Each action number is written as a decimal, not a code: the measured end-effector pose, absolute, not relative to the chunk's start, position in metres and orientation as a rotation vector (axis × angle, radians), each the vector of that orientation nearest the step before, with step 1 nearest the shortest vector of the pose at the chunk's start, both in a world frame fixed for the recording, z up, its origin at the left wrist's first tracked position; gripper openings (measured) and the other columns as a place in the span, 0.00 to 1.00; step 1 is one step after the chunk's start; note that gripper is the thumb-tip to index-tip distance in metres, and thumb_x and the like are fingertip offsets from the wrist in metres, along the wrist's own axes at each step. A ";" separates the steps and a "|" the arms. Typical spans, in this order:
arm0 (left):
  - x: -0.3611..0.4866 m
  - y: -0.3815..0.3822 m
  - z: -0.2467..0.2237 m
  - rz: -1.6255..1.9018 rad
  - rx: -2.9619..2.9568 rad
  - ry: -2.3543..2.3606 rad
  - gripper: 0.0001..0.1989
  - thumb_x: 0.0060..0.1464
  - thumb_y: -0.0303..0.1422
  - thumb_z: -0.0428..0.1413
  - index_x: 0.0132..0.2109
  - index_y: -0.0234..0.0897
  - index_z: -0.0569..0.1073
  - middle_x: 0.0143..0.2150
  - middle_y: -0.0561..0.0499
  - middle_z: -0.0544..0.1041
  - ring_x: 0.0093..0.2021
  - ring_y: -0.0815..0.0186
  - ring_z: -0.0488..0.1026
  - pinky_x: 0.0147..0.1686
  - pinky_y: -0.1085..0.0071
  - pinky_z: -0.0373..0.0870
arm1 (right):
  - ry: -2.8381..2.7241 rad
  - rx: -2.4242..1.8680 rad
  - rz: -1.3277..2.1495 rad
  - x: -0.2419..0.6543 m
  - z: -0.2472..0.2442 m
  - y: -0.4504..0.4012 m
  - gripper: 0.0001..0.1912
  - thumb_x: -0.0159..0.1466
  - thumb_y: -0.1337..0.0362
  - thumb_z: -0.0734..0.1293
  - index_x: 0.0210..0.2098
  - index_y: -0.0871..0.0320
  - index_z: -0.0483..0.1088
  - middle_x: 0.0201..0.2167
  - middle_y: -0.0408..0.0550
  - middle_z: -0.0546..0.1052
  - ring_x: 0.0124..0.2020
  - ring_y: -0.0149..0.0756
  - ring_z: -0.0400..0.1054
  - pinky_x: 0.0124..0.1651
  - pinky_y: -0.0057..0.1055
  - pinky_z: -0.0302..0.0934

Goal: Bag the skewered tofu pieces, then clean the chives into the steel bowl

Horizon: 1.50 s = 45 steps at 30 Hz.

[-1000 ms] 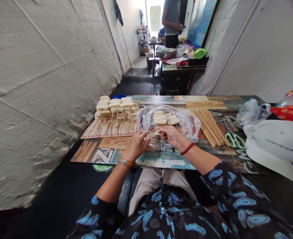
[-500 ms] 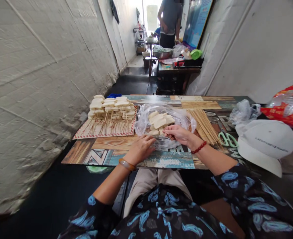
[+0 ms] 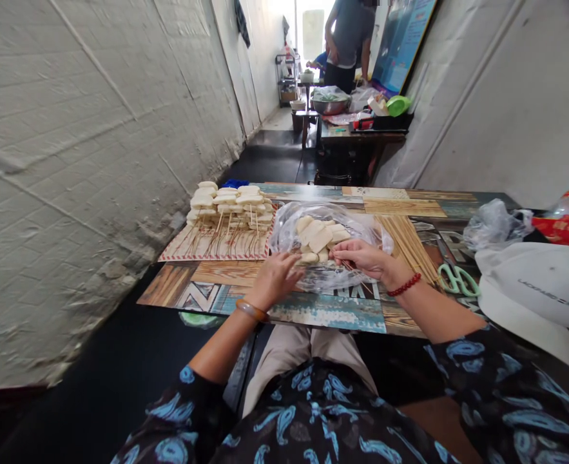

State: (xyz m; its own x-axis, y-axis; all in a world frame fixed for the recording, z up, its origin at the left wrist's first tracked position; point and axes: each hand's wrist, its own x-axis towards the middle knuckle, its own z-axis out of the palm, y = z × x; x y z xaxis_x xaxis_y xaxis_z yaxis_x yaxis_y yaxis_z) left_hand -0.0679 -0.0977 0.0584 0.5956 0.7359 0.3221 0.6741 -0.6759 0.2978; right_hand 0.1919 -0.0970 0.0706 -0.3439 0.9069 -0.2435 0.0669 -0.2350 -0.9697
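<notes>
My right hand (image 3: 361, 256) is closed in a pinch on thin wooden skewers (image 3: 350, 264), beside a heap of pale, flat oval slices (image 3: 320, 240). Whether a slice is fixed on the held skewers cannot be made out. The heap lies on a clear plastic bag (image 3: 287, 222) spread on the table. At the bag's near left edge my left hand (image 3: 275, 278) hovers low with its fingers apart, holding nothing visible. Left of the bag, skewered pale slices (image 3: 231, 205) are stacked on a red-and-white-edged sheet (image 3: 178, 248), their sticks pointing toward me.
Bare skewers (image 3: 405, 248) lie in a bundle right of the bag. Green-handled scissors (image 3: 458, 280), a white cap (image 3: 530, 287) and a crumpled plastic bag (image 3: 494, 222) are farther right. Behind, a person (image 3: 349, 38) stands by another table (image 3: 361, 137) bearing a metal bowl (image 3: 330, 106).
The whole view has shifted, so the scene sits farther right. My left hand's fingers have spread a little. My right hand keeps its pinch beside the heap.
</notes>
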 end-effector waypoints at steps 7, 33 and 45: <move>-0.067 -0.048 0.072 1.173 2.317 1.779 0.38 0.53 0.39 0.62 0.65 0.28 0.60 0.61 0.30 0.66 0.62 0.45 0.63 0.61 0.52 0.61 | -1.327 -1.217 1.694 0.187 0.057 -0.089 0.14 0.49 0.57 0.75 0.23 0.61 0.72 0.19 0.41 0.72 0.16 0.21 0.54 0.20 0.24 0.43; -0.032 -0.070 0.228 1.400 1.361 0.817 0.15 0.54 0.24 0.57 0.48 0.41 0.73 0.26 0.56 0.72 0.19 0.75 0.63 0.19 0.77 0.60 | -1.010 -1.144 1.759 0.190 0.017 -0.091 0.12 0.49 0.63 0.77 0.22 0.63 0.74 0.15 0.41 0.71 0.15 0.22 0.58 0.17 0.21 0.47; -0.042 -0.093 0.193 1.218 1.241 0.862 0.20 0.49 0.25 0.60 0.50 0.39 0.71 0.30 0.55 0.72 0.20 0.76 0.63 0.17 0.80 0.54 | -0.722 -1.012 1.809 0.176 0.044 -0.079 0.06 0.59 0.72 0.71 0.26 0.63 0.73 0.19 0.43 0.75 0.16 0.23 0.63 0.18 0.19 0.56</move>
State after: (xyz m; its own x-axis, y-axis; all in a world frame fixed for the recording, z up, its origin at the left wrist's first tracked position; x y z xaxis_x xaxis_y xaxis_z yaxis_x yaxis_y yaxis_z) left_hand -0.0425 -0.0934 0.1929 0.1948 0.9719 0.1323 -0.1982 -0.0931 0.9757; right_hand 0.1759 -0.0793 0.0440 -0.2476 0.9090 -0.3354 -0.4285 -0.4132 -0.8035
